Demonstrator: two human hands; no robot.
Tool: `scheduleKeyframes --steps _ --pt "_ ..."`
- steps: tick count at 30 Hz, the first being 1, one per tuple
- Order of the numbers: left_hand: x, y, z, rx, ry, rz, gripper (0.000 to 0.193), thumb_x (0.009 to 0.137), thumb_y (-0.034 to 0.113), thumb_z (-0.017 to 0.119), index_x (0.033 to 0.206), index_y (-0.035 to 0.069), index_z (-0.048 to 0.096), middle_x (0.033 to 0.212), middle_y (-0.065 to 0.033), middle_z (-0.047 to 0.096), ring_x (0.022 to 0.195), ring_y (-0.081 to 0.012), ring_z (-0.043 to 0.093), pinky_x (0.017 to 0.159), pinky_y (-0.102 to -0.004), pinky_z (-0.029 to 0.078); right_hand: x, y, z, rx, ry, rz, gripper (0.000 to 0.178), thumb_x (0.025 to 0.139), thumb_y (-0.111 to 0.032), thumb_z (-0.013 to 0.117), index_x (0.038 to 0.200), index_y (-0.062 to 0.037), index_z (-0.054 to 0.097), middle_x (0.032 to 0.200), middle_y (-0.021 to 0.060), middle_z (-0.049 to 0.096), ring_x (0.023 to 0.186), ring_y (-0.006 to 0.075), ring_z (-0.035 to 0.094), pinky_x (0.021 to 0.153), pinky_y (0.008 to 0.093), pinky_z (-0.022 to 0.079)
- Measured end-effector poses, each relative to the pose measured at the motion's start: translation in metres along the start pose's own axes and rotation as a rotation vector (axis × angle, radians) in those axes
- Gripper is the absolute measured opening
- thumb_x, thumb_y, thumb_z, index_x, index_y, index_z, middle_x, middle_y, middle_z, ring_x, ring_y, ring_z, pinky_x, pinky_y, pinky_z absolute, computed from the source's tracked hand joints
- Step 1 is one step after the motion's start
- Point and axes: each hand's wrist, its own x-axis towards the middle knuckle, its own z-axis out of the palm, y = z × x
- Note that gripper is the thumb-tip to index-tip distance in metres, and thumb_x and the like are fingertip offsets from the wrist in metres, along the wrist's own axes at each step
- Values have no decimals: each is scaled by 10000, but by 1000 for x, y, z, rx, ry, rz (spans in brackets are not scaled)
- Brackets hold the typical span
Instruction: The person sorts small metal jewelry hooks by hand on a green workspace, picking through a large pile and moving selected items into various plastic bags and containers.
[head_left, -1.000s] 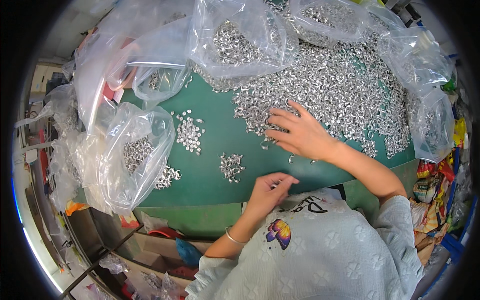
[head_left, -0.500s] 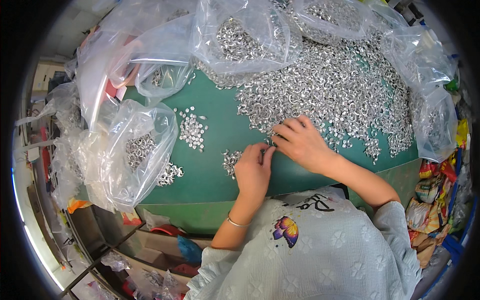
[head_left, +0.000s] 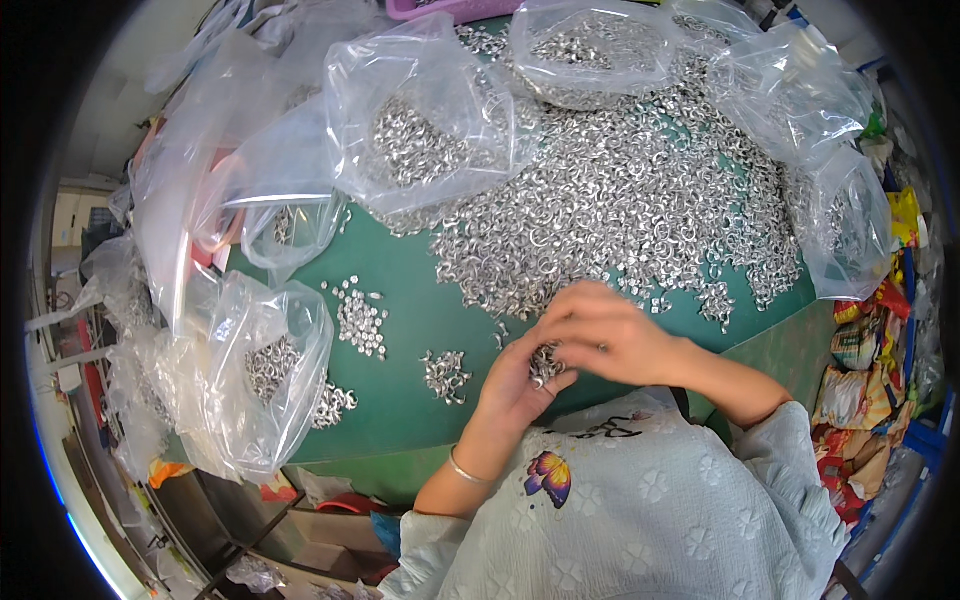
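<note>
A handful of small curved silver metal pieces (head_left: 546, 367) rests in the cupped palm of my left hand (head_left: 508, 388), near the table's front edge. Over that palm reaches my right hand (head_left: 625, 340), its bent fingers at the pieces and smeared by motion; whether they pinch one is not visible. Just beyond both hands spreads a large heap of the same curved pieces (head_left: 590, 220). To the left of my left hand lies a small pile of curved pieces (head_left: 446, 377). Farther left is a group of small, rounder silver pieces (head_left: 361, 318).
Clear plastic bags of metal pieces stand at the left (head_left: 255, 380), at the back (head_left: 420, 130) and at the right (head_left: 845, 220). A purple tray (head_left: 450, 10) shows at the far edge of the green table (head_left: 400, 430). Colourful packages (head_left: 860, 400) lie beyond the right side.
The view has shifted, so the table sits lower in it. My left hand has turned palm up, showing metal pieces in it, and my right hand has moved over that palm.
</note>
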Motion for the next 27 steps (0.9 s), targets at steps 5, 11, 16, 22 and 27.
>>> scheduleKeyframes --steps 5,11,16,22,27 --pt "14 28 18 1096 -24 649 196 919 143 513 1000 19 642 601 30 497 484 -17 383 431 -162 267 12 34 -43 -600 140 76 382 782 -207 650 1131 -76 569 1208 126 488 1175 310 420 959 436 351" --pt "38 61 55 1228 13 630 199 915 173 526 881 14 642 611 9 505 534 -39 427 442 -194 298 -4 43 -39 -729 -18 76 459 789 -232 635 1214 -103 523 1316 125 415 1259 350 338 1027 468 299" --pt "60 33 70 213 -357 362 272 948 247 454 902 7 573 760 -65 567 687 -145 530 576 -250 423 -18 28 -39 272 437 250 343 914 -205 486 1221 -50 495 1248 122 499 1206 251 426 1024 377 308" --pt "64 -40 128 840 -221 1167 286 952 106 374 1123 -53 540 1087 -125 579 1028 -203 529 949 -318 381 5 13 -35 1466 872 409 391 950 -309 413 1199 -13 472 1176 140 529 1074 236 515 955 367 403" --pt "62 -54 152 1180 -444 1249 418 827 -117 294 1195 -65 486 1271 -194 499 1300 -279 351 1073 -363 257 -15 8 -65 1717 1106 425 318 947 -262 414 1118 -10 508 1095 117 564 1004 207 542 924 341 427"
